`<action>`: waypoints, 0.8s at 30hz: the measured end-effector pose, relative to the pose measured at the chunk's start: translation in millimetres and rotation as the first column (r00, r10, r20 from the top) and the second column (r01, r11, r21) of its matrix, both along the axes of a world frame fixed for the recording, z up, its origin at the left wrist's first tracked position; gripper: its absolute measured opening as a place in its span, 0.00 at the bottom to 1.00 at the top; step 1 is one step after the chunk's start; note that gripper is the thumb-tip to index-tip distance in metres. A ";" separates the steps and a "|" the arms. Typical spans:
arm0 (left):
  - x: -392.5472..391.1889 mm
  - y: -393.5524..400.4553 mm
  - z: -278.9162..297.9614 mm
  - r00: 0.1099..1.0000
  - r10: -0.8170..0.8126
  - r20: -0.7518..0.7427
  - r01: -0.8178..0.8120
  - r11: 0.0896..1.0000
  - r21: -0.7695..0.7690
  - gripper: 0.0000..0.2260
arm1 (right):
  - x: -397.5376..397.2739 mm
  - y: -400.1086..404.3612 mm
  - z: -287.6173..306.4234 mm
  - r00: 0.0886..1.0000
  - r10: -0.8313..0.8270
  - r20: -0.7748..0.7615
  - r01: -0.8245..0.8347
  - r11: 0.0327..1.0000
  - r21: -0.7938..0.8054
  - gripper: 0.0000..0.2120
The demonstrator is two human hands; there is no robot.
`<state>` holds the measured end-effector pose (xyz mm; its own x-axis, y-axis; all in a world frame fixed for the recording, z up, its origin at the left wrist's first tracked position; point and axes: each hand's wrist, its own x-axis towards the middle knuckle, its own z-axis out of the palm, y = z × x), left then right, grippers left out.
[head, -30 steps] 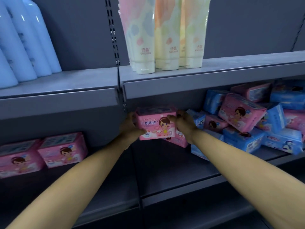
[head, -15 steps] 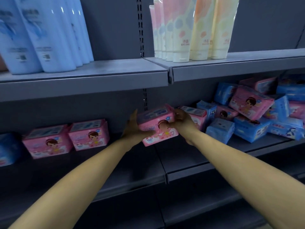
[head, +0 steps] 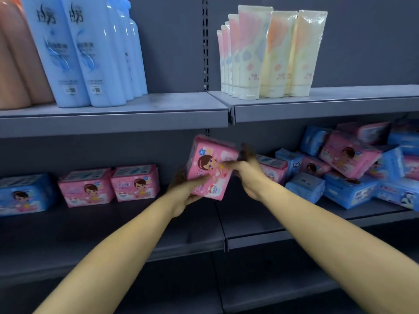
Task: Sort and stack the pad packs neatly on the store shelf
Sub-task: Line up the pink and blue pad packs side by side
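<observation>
So the pink pack (head: pixel 209 171) we're carrying is tipped way over now. Half a second ago it was only slightly slanted with its top panel showing; now it's turned nearly on end, front face toward us, up in the air over the middle of the lower shelf (head: pixel 113 225), right around the seam between the two shelf sections. It's also travelled left, clear of the messy heap (head: pixel 353 168) of pink and blue packs piled at the right end.

Our left hand (head: pixel 184 191) grips the lower left corner from underneath, fingers curled round it. Our right hand (head: pixel 246 171) holds the right edge, thumb laid across the front. Both are a bit blurred, so finger detail is fuzzy.

What that means, we reckon: this one's picked and sorted, and we're mid-flip to get it upright for the tidy row. Two pink packs (head: pixel 108 185) already stand side by side toward the left, with a blue pack (head: pixel 25 193) at the far left edge. The free spot just right of them looks like the landing place. Heap's still big though, loads left.
</observation>
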<state>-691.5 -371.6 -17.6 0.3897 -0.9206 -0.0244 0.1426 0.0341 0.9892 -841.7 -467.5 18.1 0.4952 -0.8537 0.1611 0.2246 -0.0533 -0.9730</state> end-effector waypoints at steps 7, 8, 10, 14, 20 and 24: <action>-10.7 27.2 -8.9 0.979 -0.125 -0.164 0.119 0.992 -0.049 0.39 | -30.1 6.7 -21.1 0.882 0.470 -0.026 -0.418 0.807 0.418 0.46; -14.4 29.6 -11.3 0.983 -0.101 -0.154 0.094 0.994 -0.052 0.38 | -31.7 9.9 -23.7 0.850 0.524 -0.050 -0.458 0.783 0.421 0.47; -22.2 32.7 -14.7 0.996 -0.020 -0.085 0.016 0.999 -0.049 0.36 | -33.5 15.1 -24.5 0.801 0.588 -0.110 -0.493 0.753 0.437 0.47; -27.2 39.8 -18.3 0.923 0.223 0.314 -0.207 0.975 -0.086 0.39 | -38.6 13.2 -15.9 0.751 0.648 -0.125 -0.502 0.684 0.530 0.50; -20.8 60.0 -20.1 0.433 0.451 0.780 -0.256 0.892 -0.373 0.38 | -42.1 6.6 -0.9 0.698 0.683 -0.216 -0.506 0.683 0.526 0.49; -18.8 65.6 -23.5 0.104 0.480 0.871 -0.151 0.873 -0.463 0.37 | -30.4 7.8 -1.9 0.754 0.568 -0.330 -0.371 0.783 0.499 0.40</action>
<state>-710.3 -306.0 -41.1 0.2034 -0.6149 0.7619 -0.9628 0.0158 0.2698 -872.1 -459.8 16.2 0.7777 -0.4281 -0.4604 -0.3378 0.3331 -0.8803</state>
